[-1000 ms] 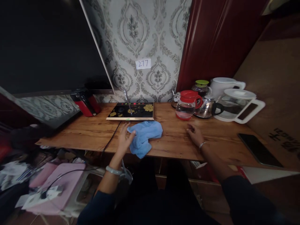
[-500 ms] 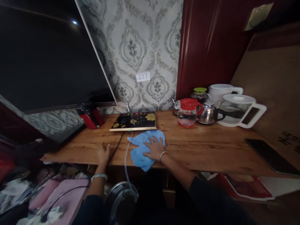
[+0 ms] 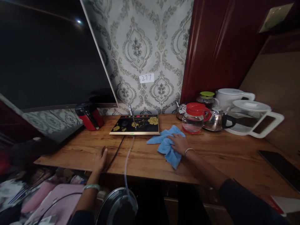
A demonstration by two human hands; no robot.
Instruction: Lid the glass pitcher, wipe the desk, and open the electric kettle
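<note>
My right hand [image 3: 180, 143] presses down on a crumpled blue cloth [image 3: 169, 150], its fingers bent over the fabric on the wooden tabletop [image 3: 145, 156]. The red-lidded glass pitcher [image 3: 193, 120], with clear liquid inside, stands just beyond that hand. My left hand [image 3: 100, 160] rests at the front edge of the tabletop, fingers stretched out and holding nothing. Behind the cloth and to its left lies a black panel with gold flowers [image 3: 136, 124], a thin metal spout rising from it. A clear tube [image 3: 126, 162] runs from the panel over the front edge.
On the right stand a steel kettle [image 3: 214, 120], a white-handled glass pot [image 3: 250, 120] and a dark flat phone-like slab [image 3: 281, 164]. A red and black appliance [image 3: 90, 117] is at left. Below, the tube enters a metal bucket [image 3: 118, 207]. A large screen [image 3: 51, 56] overhangs the left.
My right hand has slid the blue cloth to the right, away from in front of the panel towards the pitcher. The cloth is more bunched. My left hand stays at the table edge.
</note>
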